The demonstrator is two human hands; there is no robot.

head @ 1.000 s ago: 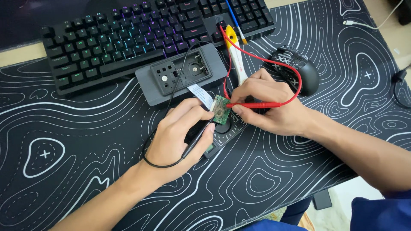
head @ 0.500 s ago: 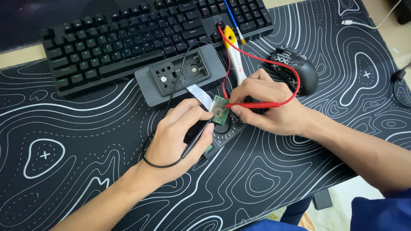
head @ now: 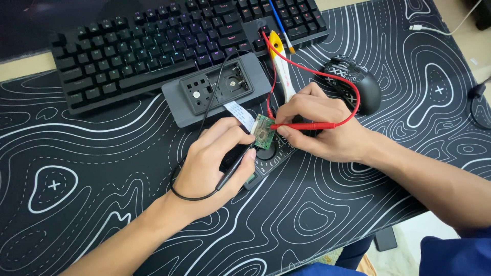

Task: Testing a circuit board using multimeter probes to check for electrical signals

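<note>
Desk mat looks like matt cloth; grey box at its 12 o'clock is matt plastic, and so is the keyboard. Circuit board is glossy green. Red probe and black probe are smooth plastic; the mouse is slightly glossy.

Keyboard along worktop back edge; opened device case just before it; mouse right; circuit board before case, mid-worktop.

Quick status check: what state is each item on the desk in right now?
Left hand: grips black probe.
Right hand: pinches red probe, tip at board.
Green circuit board: tilted, ribbon cable attached.
Grey case: opened, insides showing.
Keyboard: backlit.
Mouse: untouched.
</note>
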